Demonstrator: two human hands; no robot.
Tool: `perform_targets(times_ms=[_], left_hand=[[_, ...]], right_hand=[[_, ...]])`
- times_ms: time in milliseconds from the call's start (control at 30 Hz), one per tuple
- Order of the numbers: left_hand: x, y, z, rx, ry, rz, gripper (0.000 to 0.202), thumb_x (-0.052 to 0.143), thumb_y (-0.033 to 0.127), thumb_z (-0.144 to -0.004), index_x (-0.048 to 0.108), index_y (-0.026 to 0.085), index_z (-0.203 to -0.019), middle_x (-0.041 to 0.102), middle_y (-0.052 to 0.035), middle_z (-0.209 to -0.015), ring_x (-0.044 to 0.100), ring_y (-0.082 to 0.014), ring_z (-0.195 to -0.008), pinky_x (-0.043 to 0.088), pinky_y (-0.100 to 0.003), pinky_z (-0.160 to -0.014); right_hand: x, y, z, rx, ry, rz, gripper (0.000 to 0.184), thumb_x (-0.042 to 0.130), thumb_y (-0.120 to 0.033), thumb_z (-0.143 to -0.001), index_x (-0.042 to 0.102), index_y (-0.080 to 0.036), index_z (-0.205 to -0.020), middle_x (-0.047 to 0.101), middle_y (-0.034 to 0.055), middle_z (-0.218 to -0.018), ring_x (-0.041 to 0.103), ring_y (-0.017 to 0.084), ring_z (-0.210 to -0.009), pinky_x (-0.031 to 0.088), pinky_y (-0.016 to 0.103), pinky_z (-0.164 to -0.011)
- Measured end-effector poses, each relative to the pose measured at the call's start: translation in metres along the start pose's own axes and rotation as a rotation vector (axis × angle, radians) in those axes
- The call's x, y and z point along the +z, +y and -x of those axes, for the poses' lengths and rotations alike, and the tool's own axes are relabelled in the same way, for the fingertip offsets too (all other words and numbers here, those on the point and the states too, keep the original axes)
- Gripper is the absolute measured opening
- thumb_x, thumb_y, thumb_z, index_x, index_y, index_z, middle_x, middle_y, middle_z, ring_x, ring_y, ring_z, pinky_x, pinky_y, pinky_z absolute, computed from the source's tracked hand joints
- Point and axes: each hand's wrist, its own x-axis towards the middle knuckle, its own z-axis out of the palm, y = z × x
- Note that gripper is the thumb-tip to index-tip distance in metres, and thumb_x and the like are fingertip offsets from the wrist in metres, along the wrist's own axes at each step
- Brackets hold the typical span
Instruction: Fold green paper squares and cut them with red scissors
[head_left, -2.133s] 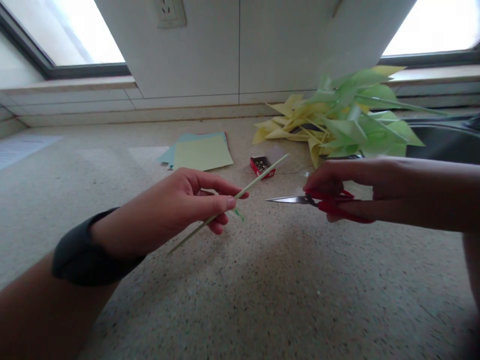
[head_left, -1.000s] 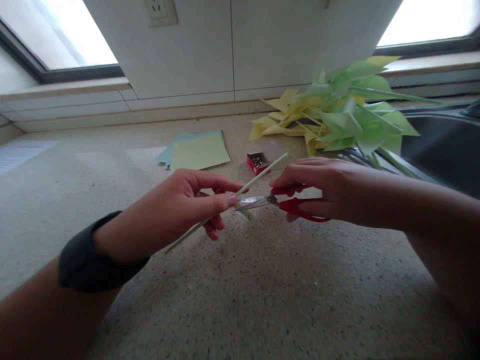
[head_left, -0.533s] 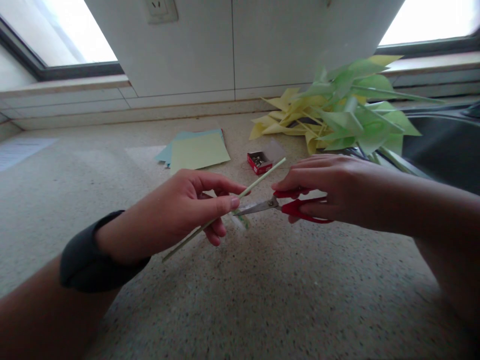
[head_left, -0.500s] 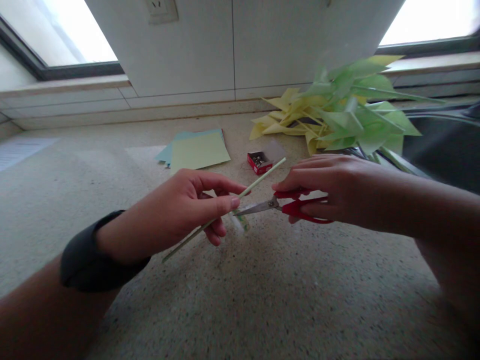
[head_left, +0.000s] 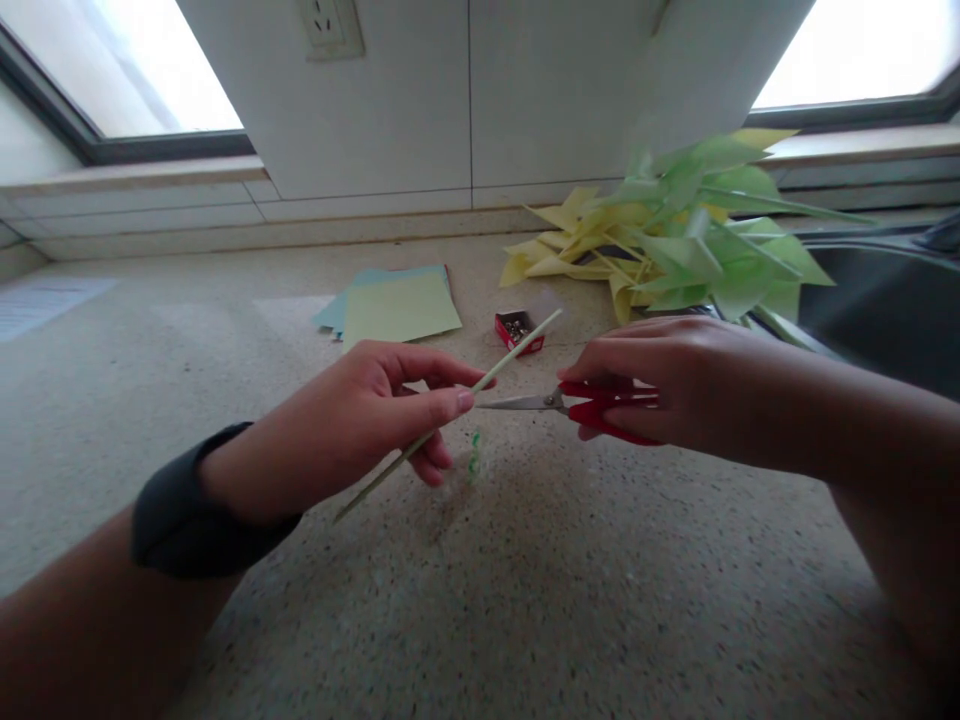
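My left hand (head_left: 390, 405) pinches a thin pale green stick (head_left: 521, 345) between thumb and fingers. The stick slants from lower left to upper right, its far end above a small red box (head_left: 534, 344) of tiny metal pieces. Red-handled scissors (head_left: 611, 412) are in my right hand (head_left: 660, 375), their blades together and pointing left, the tips close to my left thumb. Just below the tips is a small clear scrap with green marks (head_left: 474, 455), too blurred to tell if it touches the counter.
Yellow and pale green paper pinwheels (head_left: 712, 250) are heaped at the back right, beside a dark sink (head_left: 885, 300). Behind my left hand lies a stack of yellow and blue paper sheets (head_left: 401, 305). A printed sheet (head_left: 49, 300) is on the speckled counter (head_left: 525, 600) at far left.
The scissor blades have closed and swung level, and my right hand has shifted slightly right. The clear scrap that was at the tips now shows as green marks below them.
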Motion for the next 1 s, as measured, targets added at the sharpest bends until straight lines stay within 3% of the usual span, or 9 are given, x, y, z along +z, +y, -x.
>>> perform_targets(times_ms=[200, 367, 467, 567, 667, 767, 867, 933, 1000], left_hand=[[-0.001, -0.003, -0.005, 0.058, 0.065, 0.188, 0.018, 0.07, 0.03, -0.091, 0.075, 0.02, -0.105, 0.068, 0.0025, -0.072, 0.067, -0.0107, -0.058, 0.06, -0.02, -0.056], [0.001, -0.004, -0.005, 0.065, 0.093, 0.303, 0.017, 0.073, 0.031, -0.089, 0.073, 0.02, -0.102, 0.064, 0.0032, -0.075, 0.066, -0.0104, -0.059, 0.059, -0.022, -0.057], [0.002, -0.005, -0.005, 0.065, 0.105, 0.325, 0.017, 0.073, 0.032, -0.09, 0.071, 0.02, -0.102, 0.062, 0.0039, -0.077, 0.066, -0.0106, -0.061, 0.058, -0.022, -0.057], [0.003, -0.006, -0.006, 0.073, 0.133, 0.327, 0.016, 0.072, 0.032, -0.09, 0.07, 0.02, -0.102, 0.061, 0.0043, -0.074, 0.066, -0.0112, -0.061, 0.058, -0.023, -0.057], [0.004, -0.006, -0.008, 0.11, 0.192, 0.339, 0.014, 0.071, 0.031, -0.09, 0.07, 0.02, -0.1, 0.065, 0.0029, -0.082, 0.065, -0.0105, -0.06, 0.059, -0.025, -0.057], [0.005, -0.006, -0.01, 0.14, 0.241, 0.372, 0.012, 0.071, 0.03, -0.09, 0.069, 0.02, -0.097, 0.065, 0.0031, -0.083, 0.064, -0.0097, -0.058, 0.059, -0.025, -0.056], [0.006, -0.007, -0.012, 0.129, 0.258, 0.376, 0.013, 0.071, 0.029, -0.089, 0.067, 0.02, -0.097, 0.063, 0.0042, -0.075, 0.063, -0.0103, -0.056, 0.059, -0.024, -0.055], [0.007, -0.008, -0.013, 0.114, 0.252, 0.372, 0.015, 0.07, 0.03, -0.089, 0.066, 0.019, -0.097, 0.063, 0.0043, -0.071, 0.063, -0.011, -0.055, 0.058, -0.025, -0.054], [0.008, -0.008, -0.013, 0.1, 0.241, 0.372, 0.016, 0.07, 0.031, -0.089, 0.066, 0.019, -0.099, 0.063, 0.004, -0.068, 0.064, -0.0118, -0.054, 0.057, -0.023, -0.053]], right_hand=[[0.003, 0.013, 0.004, 0.16, -0.014, 0.098, 0.022, 0.061, -0.048, -0.091, 0.066, -0.026, -0.092, 0.066, 0.0015, -0.07, 0.055, 0.017, -0.057, 0.033, 0.03, -0.053], [0.011, 0.018, 0.001, 0.252, -0.084, 0.081, 0.017, 0.066, -0.038, -0.086, 0.059, -0.024, -0.093, 0.063, 0.0007, -0.068, 0.054, 0.017, -0.054, 0.03, 0.03, -0.05], [0.01, 0.011, 0.001, 0.2, -0.124, 0.033, 0.011, 0.061, -0.033, -0.09, 0.06, -0.022, -0.09, 0.065, 0.0032, -0.077, 0.059, 0.018, -0.063, 0.038, 0.03, -0.057], [0.007, -0.008, 0.0, 0.121, -0.055, 0.074, 0.018, 0.052, -0.031, -0.096, 0.066, -0.02, -0.093, 0.066, 0.0071, -0.091, 0.062, 0.02, -0.074, 0.045, 0.035, -0.069], [0.01, -0.038, -0.004, 0.009, 0.106, -0.018, 0.03, 0.056, -0.027, -0.094, 0.063, -0.022, -0.123, 0.067, 0.0083, -0.113, 0.064, 0.025, -0.099, 0.048, 0.04, -0.087], [0.019, -0.067, -0.013, -0.179, -0.025, -0.288, 0.049, 0.066, -0.029, -0.092, 0.055, -0.026, -0.139, 0.064, 0.0059, -0.129, 0.059, 0.023, -0.116, 0.046, 0.037, -0.1], [0.03, -0.08, -0.021, -0.236, -0.136, -0.424, 0.027, 0.065, -0.022, -0.093, 0.068, -0.022, -0.119, 0.07, 0.0059, -0.111, 0.063, 0.022, -0.105, 0.05, 0.035, -0.091], [0.035, -0.078, -0.023, -0.197, -0.11, -0.487, 0.023, 0.063, -0.017, -0.092, 0.07, -0.021, -0.114, 0.071, 0.0061, -0.105, 0.065, 0.021, -0.099, 0.051, 0.034, -0.085], [0.038, -0.073, -0.022, -0.128, -0.035, -0.536, 0.028, 0.064, -0.018, -0.093, 0.067, -0.022, -0.121, 0.072, 0.0059, -0.106, 0.067, 0.019, -0.096, 0.051, 0.032, -0.082]])
